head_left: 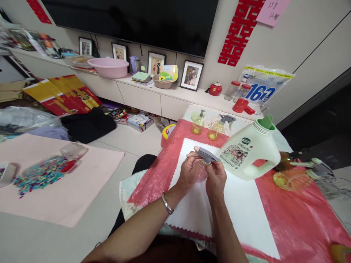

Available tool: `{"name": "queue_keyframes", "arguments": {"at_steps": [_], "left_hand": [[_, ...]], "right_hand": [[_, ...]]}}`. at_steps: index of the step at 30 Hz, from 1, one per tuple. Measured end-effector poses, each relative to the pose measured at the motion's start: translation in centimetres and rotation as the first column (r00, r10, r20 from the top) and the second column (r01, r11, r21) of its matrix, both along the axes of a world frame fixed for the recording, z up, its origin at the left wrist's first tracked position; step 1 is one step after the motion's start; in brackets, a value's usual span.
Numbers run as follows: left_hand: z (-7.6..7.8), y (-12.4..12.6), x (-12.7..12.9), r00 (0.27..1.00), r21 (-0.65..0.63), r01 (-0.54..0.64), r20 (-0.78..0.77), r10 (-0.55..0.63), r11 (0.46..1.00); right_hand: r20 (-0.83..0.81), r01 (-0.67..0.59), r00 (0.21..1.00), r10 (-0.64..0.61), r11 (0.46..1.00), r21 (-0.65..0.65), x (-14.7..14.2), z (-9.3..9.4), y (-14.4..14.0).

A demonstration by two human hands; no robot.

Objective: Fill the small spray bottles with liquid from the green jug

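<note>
Both of my hands meet at a small spray bottle [207,155] with a grey trigger head, held upright above the white mat [246,204]. My left hand [189,170], with a silver bangle at the wrist, closes round the bottle from the left. From the other side my right hand [216,179] grips just under the spray head. Most of the pinkish bottle body is hidden by my fingers. Right beside my hands stands a large pale green detergent jug [248,149], its green cap tilted in the mouth.
Yellowish spray bottles [216,129] stand at the table's back, and another spray bottle [296,179] lies at the right on the red plastic cover [296,215]. Colourful beads [44,173] spread over a pink sheet [90,175] at left. Behind runs a low cabinet [139,95].
</note>
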State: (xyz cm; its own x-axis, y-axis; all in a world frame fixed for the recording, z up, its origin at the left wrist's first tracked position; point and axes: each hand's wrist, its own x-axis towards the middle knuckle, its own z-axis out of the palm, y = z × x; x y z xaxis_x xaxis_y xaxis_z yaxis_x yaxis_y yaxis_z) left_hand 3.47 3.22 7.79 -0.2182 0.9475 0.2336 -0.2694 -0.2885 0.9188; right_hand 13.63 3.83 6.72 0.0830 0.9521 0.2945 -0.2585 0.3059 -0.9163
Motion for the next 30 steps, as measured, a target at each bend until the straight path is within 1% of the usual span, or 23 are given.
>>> {"name": "queue_keyframes", "arguments": {"at_steps": [3,7,10,14,18,23,27,30], "left_hand": [[-0.1,0.0,0.0,0.999,-0.007,-0.02,-0.029,0.02,1.0],[0.2,0.1,0.2,1.0,0.01,0.025,0.01,-0.025,1.0],[0.4,0.3,0.3,0.993,0.033,0.079,0.087,-0.082,0.996],[0.5,0.3,0.4,0.992,0.052,0.056,0.109,-0.061,0.997],[0.3,0.0,0.1,0.993,0.025,0.05,0.109,-0.053,0.998],[0.5,-0.3,-0.1,0.988,-0.027,0.095,0.124,-0.091,0.995],[0.8,-0.2,0.0,0.976,-0.022,0.111,0.193,-0.105,0.994],[0.8,-0.1,0.0,0.978,-0.014,0.103,0.183,-0.099,0.995]], "right_hand": [[0.027,-0.03,0.999,0.031,1.0,-0.005,0.2,0.3,0.0],[0.072,-0.056,0.996,0.057,0.998,-0.022,0.7,0.2,0.0],[0.075,-0.039,0.996,0.04,0.999,-0.023,0.8,0.2,0.0],[0.07,-0.009,0.997,0.01,1.0,-0.016,0.4,0.3,-0.1],[0.059,0.024,0.998,-0.022,0.999,-0.029,-0.1,0.2,-0.3],[0.032,0.02,0.999,-0.018,0.998,-0.061,-0.2,0.2,-0.4],[0.017,0.001,1.0,0.0,0.997,-0.075,-0.2,0.3,-0.4],[0.012,-0.011,1.0,0.011,0.998,-0.064,-0.1,0.3,-0.5]]}}
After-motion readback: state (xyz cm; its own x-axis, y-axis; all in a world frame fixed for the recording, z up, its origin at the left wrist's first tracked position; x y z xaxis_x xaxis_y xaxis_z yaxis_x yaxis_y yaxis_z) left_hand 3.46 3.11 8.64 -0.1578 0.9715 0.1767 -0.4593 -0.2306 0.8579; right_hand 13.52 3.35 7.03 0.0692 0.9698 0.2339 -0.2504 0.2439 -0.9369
